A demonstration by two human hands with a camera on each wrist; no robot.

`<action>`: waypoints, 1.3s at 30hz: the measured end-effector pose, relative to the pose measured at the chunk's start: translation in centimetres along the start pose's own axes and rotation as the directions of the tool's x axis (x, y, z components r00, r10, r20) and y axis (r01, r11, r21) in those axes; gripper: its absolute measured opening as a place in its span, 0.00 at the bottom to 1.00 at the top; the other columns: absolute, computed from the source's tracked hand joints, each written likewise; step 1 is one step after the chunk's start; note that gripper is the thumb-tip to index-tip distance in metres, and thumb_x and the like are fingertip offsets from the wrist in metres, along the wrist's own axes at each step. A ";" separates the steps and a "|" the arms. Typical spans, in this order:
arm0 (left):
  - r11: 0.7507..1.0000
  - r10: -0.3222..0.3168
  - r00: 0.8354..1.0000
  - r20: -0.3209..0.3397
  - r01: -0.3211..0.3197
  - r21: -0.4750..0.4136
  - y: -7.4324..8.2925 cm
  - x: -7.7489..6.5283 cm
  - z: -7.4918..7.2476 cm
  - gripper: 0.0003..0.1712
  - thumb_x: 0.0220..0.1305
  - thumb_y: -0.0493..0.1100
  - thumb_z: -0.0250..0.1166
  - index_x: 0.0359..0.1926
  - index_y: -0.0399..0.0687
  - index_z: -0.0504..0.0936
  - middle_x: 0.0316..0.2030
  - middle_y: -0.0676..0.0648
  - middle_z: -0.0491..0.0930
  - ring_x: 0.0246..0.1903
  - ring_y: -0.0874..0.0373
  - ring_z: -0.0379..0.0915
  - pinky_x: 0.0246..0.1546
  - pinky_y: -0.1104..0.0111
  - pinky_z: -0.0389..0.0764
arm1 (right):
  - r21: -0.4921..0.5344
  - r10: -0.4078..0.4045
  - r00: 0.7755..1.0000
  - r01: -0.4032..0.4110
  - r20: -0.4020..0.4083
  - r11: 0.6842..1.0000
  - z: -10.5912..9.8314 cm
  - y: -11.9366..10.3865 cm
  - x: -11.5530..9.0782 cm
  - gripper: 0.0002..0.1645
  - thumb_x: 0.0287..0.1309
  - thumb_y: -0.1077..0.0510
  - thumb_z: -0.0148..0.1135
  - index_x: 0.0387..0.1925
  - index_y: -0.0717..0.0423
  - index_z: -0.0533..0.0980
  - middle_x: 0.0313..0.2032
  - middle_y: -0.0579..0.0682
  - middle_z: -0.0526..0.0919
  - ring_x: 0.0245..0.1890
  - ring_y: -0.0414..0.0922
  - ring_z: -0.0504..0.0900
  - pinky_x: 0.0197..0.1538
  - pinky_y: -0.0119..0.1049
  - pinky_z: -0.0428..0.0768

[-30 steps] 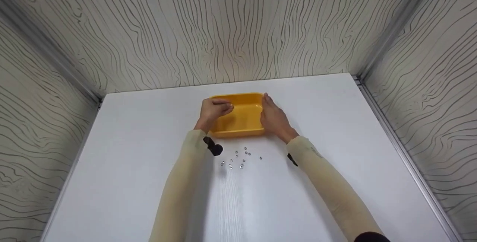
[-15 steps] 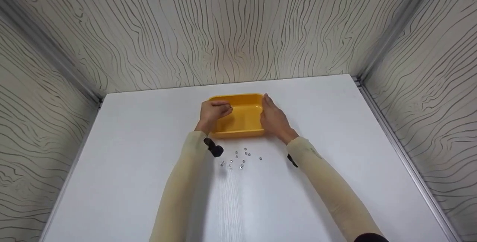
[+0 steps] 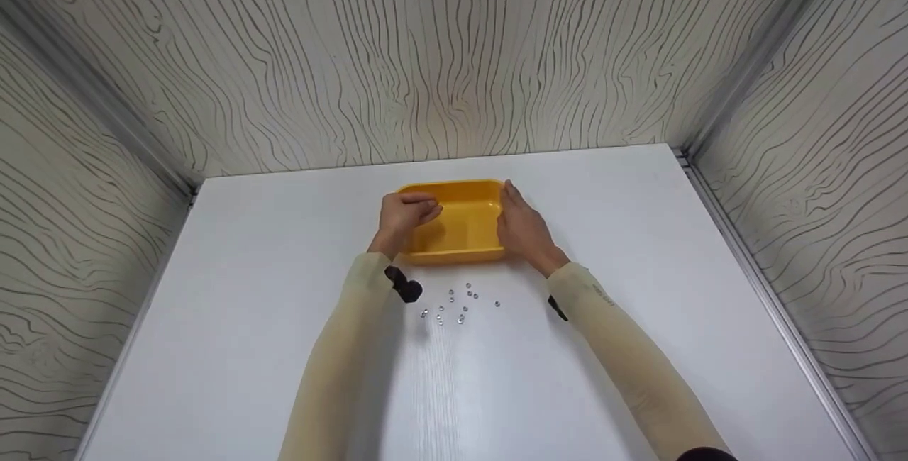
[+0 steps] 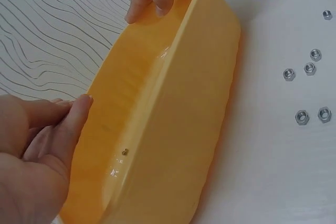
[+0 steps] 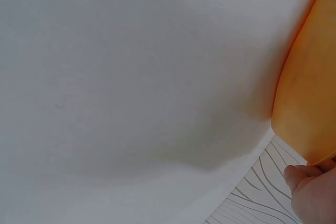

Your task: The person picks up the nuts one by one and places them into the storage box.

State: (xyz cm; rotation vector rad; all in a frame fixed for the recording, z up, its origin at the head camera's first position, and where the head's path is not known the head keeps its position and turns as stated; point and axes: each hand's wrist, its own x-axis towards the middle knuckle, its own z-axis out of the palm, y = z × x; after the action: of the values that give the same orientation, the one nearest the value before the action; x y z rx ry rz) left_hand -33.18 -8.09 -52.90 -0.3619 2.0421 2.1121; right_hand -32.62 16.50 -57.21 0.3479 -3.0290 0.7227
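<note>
A yellow plastic tray (image 3: 461,256) sits near the back of the white table. My left hand (image 3: 406,218) is over its left side, thumb pressed against curled fingers. A tiny dark speck at those fingertips looks like a nut, mostly hidden; in the left wrist view the pinch between the fingers (image 4: 65,116) hides it. One small hex nut (image 4: 125,152) shows inside the tray. My right hand (image 3: 523,227) grips the tray's right rim, and the right wrist view catches only part of that hand (image 5: 315,190). Several silver hex nuts (image 4: 310,68) lie scattered on the table in front of the tray.
The white tabletop (image 3: 269,291) reaches up to a wood-grain patterned back wall (image 3: 454,57). Similar panels (image 3: 844,184) stand left and right, with grey metal rails at the corners. A black wrist camera (image 3: 404,285) sticks out beside the left sleeve.
The nut that showed at my left fingertips a second ago is now barely visible, as the fingertips have shifted slightly. My right hand, the tray and the scattered nuts hold their places.
</note>
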 end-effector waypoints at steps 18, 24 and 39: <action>0.989 0.081 0.996 0.025 -0.084 0.122 1.8 -1.9 -0.8 0.18 0.71 0.36 0.67 0.59 0.32 0.84 0.53 0.35 0.87 0.45 0.50 0.89 0.52 0.65 0.91 | 0.003 -0.011 1.000 0.011 -0.014 1.000 -0.3 0.2 -0.3 0.37 0.79 0.59 0.47 0.81 0.66 0.52 0.84 0.61 0.51 0.82 0.56 0.60 0.82 0.51 0.64; 0.978 0.129 0.990 0.059 -0.137 0.157 2.2 -2.8 -0.8 0.13 0.69 0.34 0.68 0.52 0.36 0.87 0.45 0.41 0.87 0.42 0.54 0.86 0.49 0.66 0.92 | 0.005 0.005 1.000 -0.005 -0.007 1.000 -0.4 0.4 -0.3 0.37 0.79 0.58 0.46 0.81 0.66 0.52 0.84 0.61 0.51 0.82 0.56 0.59 0.83 0.51 0.63; 0.790 0.247 0.941 0.231 -0.333 0.515 1.3 -5.5 -1.8 0.08 0.68 0.40 0.72 0.46 0.43 0.90 0.44 0.45 0.89 0.39 0.55 0.82 0.47 0.68 0.89 | 0.014 0.024 1.000 -0.025 0.017 1.000 -0.2 -0.2 -0.2 0.38 0.80 0.57 0.45 0.83 0.63 0.48 0.85 0.57 0.48 0.83 0.54 0.57 0.84 0.50 0.60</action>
State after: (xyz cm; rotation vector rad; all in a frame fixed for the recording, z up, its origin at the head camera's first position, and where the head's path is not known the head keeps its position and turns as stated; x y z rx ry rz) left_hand -28.24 -9.69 -50.05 0.2134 2.6055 1.5023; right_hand -32.43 16.48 -56.95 0.3193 -3.0508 0.7469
